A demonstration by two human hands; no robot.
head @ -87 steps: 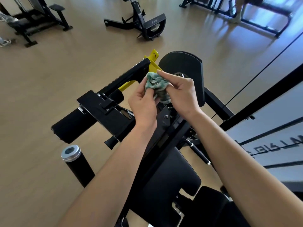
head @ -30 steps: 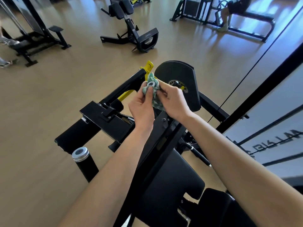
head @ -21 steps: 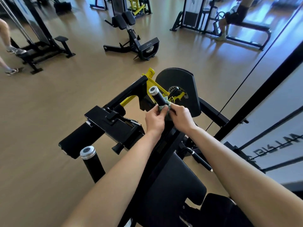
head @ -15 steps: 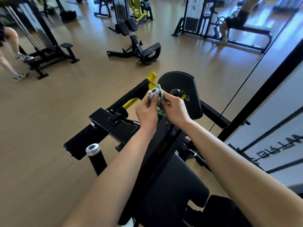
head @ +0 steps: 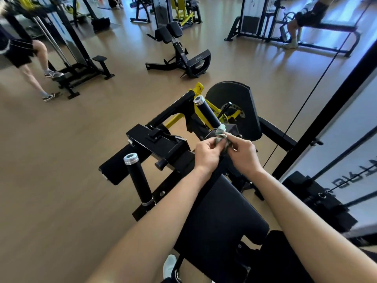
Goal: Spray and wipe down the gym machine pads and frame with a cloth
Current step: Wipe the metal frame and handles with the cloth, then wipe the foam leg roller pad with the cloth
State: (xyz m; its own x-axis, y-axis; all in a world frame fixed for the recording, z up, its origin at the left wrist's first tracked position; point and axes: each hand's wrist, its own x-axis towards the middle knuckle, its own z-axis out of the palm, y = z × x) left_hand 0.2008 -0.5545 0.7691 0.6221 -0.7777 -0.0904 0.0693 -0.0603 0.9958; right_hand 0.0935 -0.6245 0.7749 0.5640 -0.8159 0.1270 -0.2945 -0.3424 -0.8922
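Soft, light cloth (head: 221, 135) bunched between left hand (head: 208, 153) and right hand (head: 243, 153), fingers closed on it, at handle's (head: 208, 113) six-o'clock end; probably best gripped wadded.

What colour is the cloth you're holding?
Pale green with a mottled pattern; the cloth shows in the head view, bunched between both hands.

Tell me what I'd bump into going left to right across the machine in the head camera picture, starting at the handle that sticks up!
Near handle → left hand → cloth → right hand → black window frame post.
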